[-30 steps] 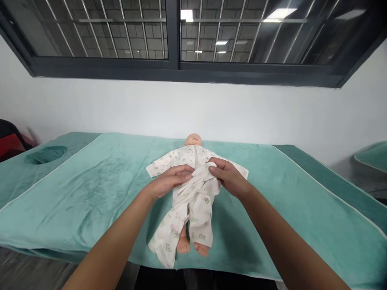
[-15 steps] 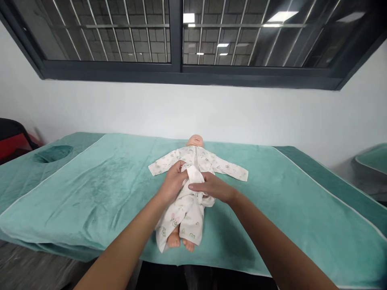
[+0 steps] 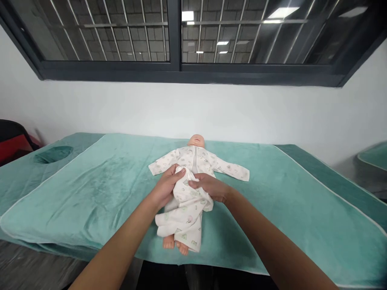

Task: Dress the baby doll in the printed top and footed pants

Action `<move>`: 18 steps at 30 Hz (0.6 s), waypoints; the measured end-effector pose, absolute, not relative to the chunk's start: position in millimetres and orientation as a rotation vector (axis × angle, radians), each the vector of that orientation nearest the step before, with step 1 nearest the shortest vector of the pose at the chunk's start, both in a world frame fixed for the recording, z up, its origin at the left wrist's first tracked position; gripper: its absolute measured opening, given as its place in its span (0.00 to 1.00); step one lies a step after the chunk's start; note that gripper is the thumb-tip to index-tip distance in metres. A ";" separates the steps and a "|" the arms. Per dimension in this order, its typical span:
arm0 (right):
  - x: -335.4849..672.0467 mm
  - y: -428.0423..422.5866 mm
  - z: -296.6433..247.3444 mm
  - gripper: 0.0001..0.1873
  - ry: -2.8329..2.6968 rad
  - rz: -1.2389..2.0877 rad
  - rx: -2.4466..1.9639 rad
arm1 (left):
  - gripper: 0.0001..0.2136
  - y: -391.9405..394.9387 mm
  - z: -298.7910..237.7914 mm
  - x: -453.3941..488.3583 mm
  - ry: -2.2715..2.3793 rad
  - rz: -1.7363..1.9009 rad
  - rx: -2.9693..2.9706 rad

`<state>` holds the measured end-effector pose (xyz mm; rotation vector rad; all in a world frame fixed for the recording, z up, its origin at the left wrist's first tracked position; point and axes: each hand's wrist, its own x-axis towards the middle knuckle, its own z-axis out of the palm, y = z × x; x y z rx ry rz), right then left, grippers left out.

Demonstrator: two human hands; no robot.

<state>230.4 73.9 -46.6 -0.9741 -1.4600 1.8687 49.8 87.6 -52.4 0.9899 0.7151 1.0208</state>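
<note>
A baby doll lies on its back on a teal towel, head toward the wall, dressed in a white printed romper with both sleeves spread sideways. My left hand and my right hand meet over the doll's belly. Both are closed on the bunched waist of the romper's lower part. That fabric is drawn up over the legs, and only the bare feet stick out near the front edge.
The towel covers a massage table with a face hole at the left. A red and black object stands at the far left. Part of another teal table shows at the right. A white wall and barred window rise behind.
Both hands have pulled the lower part of the romper up along the legs toward the belly, bunching it. The doll has slid a little toward the wall.
</note>
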 end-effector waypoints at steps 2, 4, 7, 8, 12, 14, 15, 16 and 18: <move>235.2 73.4 -44.6 0.28 -1.611 1.922 -0.967 | 0.19 87.2 -55.0 46.8 0.748 0.939 1.036; 238.8 73.6 -43.1 0.27 -1.713 1.812 -1.025 | 0.20 86.3 -56.4 38.2 0.744 0.811 1.142; 238.7 75.0 -46.5 0.22 -1.619 1.545 -1.123 | 0.18 82.9 -55.3 26.6 0.686 0.563 1.299; 237.0 75.3 -48.7 0.22 -1.557 1.509 -1.116 | 0.18 81.2 -54.6 25.7 0.674 0.553 1.298; 227.3 74.1 -52.0 0.27 -1.429 1.625 -0.987 | 0.20 75.3 -54.6 36.8 0.685 0.876 1.067; 224.6 72.4 -48.6 0.28 -1.504 1.755 -0.954 | 0.21 74.4 -56.4 43.4 0.727 0.978 0.975; 224.0 71.7 -46.5 0.29 -1.571 1.812 -0.967 | 0.21 74.3 -57.3 45.3 0.754 1.005 0.943; 223.9 71.3 -44.7 0.28 -1.631 1.840 -0.997 | 0.22 73.9 -58.0 46.0 0.773 1.022 0.910; 224.1 71.3 -43.4 0.25 -1.649 1.800 -1.056 | 0.23 71.1 -58.5 44.8 0.777 1.022 0.840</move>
